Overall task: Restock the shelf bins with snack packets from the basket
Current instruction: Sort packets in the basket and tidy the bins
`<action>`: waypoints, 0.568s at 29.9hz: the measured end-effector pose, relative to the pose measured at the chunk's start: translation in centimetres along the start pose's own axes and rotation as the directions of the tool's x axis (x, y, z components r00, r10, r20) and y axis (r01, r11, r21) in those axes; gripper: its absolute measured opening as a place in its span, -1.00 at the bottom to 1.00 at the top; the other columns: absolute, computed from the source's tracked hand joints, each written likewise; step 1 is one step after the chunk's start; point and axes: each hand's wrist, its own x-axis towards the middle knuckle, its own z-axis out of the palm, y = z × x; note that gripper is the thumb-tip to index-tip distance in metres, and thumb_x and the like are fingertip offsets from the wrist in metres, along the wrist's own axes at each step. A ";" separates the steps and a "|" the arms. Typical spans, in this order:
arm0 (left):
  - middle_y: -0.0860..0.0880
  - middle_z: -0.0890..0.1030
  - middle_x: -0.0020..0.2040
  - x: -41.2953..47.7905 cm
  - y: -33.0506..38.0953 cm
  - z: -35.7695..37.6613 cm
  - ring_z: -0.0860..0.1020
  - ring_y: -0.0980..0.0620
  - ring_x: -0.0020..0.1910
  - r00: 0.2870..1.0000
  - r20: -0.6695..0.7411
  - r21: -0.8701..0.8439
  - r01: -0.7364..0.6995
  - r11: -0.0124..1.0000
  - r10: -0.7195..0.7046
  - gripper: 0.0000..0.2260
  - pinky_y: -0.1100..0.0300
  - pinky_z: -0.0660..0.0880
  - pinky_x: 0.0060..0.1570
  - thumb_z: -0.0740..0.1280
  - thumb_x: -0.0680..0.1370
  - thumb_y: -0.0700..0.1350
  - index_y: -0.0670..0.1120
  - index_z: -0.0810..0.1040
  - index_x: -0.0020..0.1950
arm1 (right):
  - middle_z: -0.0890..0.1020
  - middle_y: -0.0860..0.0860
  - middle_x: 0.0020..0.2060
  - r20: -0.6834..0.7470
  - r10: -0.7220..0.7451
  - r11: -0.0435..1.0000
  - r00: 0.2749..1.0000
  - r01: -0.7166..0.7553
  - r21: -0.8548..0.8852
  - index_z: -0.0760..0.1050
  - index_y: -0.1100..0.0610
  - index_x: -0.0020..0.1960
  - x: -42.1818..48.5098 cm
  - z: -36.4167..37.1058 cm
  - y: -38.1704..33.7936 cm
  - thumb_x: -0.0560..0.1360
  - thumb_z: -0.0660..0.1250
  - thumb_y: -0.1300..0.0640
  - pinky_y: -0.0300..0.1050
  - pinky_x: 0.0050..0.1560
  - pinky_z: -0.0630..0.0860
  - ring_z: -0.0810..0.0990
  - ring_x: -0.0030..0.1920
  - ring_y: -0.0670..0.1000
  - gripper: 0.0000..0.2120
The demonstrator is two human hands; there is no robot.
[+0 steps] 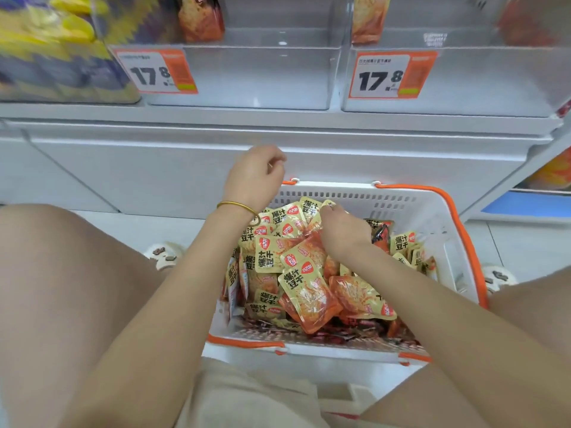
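Beige shorts (247,396): at the lower edge of view, nearest the camera, between two bare thighs of a crouching person.

Basket (432,211): white plastic, slotted walls, orange handles and rim trim; stands on the floor between the knees, in front of the shelf unit. Long axis runs away from the camera toward the shelf, slightly skewed to the right.

Snack packets (293,267): heaped loose inside the basket, yellow and orange-red pouches with black characters and a red logo. They point all ways; most lie flat or leaning, several stand on edge along the left wall.

Right hand (343,230): lowered into the far part of the heap, knuckles up, fingers curled down and pinching packets at the top of the pile.

Left hand (256,174): raised above the basket's far left corner, apart from the packets, fingers loosely curled, nothing in it. Gold bangle (238,206) on the wrist.

Shelf bins: two clear bins above. Middle bin (247,75) holds one orange packet at the back left; right bin (463,84) shows an orange packet at its left and another, blurred, at its right. Each carries an orange price tag (154,71) reading 17.8. A further bin (61,50) at left is full of yellow and purple packs, blurred.

Sandals (163,254): white, one either side of the basket.
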 end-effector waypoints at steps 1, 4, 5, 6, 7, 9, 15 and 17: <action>0.00 0.59 -0.03 -0.4 -0.2 0.8 0.50 0.07 -0.12 0.999 0.037 0.012 0.004 1.000 -0.005 -0.78 0.19 0.46 -0.06 0.20 0.56 -0.18 -0.10 0.60 0.09 | 0.45 0.10 0.18 0.013 0.004 1.000 1.000 -0.004 0.000 0.34 0.17 0.25 0.1 0.3 0.1 0.51 0.17 0.34 -0.04 -0.29 0.37 0.57 0.00 0.20 -0.67; 0.03 0.57 -0.15 -2.0 -1.7 3.5 0.52 0.04 -0.20 0.987 0.157 0.059 0.026 0.998 -0.035 -0.78 0.17 0.48 -0.14 0.19 0.55 -0.19 -0.09 0.61 0.06 | 0.47 0.11 0.13 0.042 0.010 1.000 0.999 -0.010 0.003 0.35 0.18 0.24 0.4 1.4 0.2 0.53 0.15 0.32 -0.03 -0.25 0.36 0.56 0.02 0.21 -0.71; 0.00 0.60 -0.10 -2.4 -2.5 4.4 0.55 0.00 -0.14 0.976 0.210 0.095 0.032 0.995 -0.051 -0.78 0.14 0.50 -0.11 0.19 0.55 -0.18 -0.09 0.61 0.06 | 0.47 0.12 0.12 0.046 0.010 1.000 0.999 -0.010 0.010 0.35 0.18 0.24 0.6 1.9 0.1 0.53 0.15 0.33 -0.04 -0.25 0.36 0.56 0.02 0.21 -0.71; -0.02 0.62 -0.02 -2.6 -3.3 5.4 0.57 -0.03 -0.05 0.963 0.263 0.142 0.027 0.990 -0.064 -0.77 0.12 0.52 -0.07 0.18 0.55 -0.18 -0.09 0.61 0.06 | 0.47 0.12 0.11 0.051 0.007 1.000 0.999 -0.008 0.019 0.36 0.18 0.23 0.8 2.5 0.0 0.53 0.15 0.33 -0.04 -0.25 0.36 0.55 0.02 0.21 -0.71; -0.03 0.62 0.04 -2.7 -4.2 6.4 0.56 -0.04 0.01 0.946 0.313 0.193 0.018 0.981 -0.079 -0.77 0.09 0.52 -0.03 0.18 0.55 -0.18 -0.09 0.61 0.06 | 0.47 0.12 0.11 0.057 0.002 1.000 0.998 -0.004 0.027 0.37 0.18 0.23 1.1 3.0 -0.2 0.52 0.16 0.34 -0.05 -0.25 0.36 0.55 0.01 0.20 -0.71; -0.06 0.60 0.05 -2.6 -5.3 7.8 0.55 -0.05 0.02 0.915 0.390 0.282 -0.007 0.959 -0.108 -0.79 0.05 0.53 -0.03 0.19 0.53 -0.19 -0.08 0.60 0.04 | 0.48 0.11 0.11 0.071 -0.012 0.999 0.997 0.009 0.042 0.38 0.15 0.24 1.7 4.0 -0.2 0.52 0.18 0.32 -0.05 -0.23 0.40 0.53 0.06 0.19 -0.70; -0.05 0.59 0.07 -0.7 -6.9 8.0 0.55 -0.06 0.03 0.820 0.561 0.365 -0.116 0.924 -0.118 -0.82 0.00 0.53 0.04 0.21 0.53 -0.18 -0.08 0.58 0.05 | 0.40 0.05 0.20 0.195 -0.240 0.971 0.951 0.236 0.047 0.35 -0.07 0.39 3.9 5.5 1.3 0.55 0.20 0.14 -0.04 -0.06 0.47 0.45 0.17 0.11 -0.58; -0.06 0.60 0.07 -0.7 -7.1 7.6 0.55 -0.06 0.03 0.801 0.588 0.383 -0.152 0.911 -0.113 -0.82 0.01 0.53 0.04 0.20 0.53 -0.19 -0.09 0.58 0.02 | 0.37 0.04 0.24 0.218 -0.270 0.961 0.938 0.277 -0.005 0.34 -0.07 0.40 4.3 5.4 1.1 0.57 0.19 0.12 -0.07 -0.11 0.43 0.46 0.16 0.11 -0.60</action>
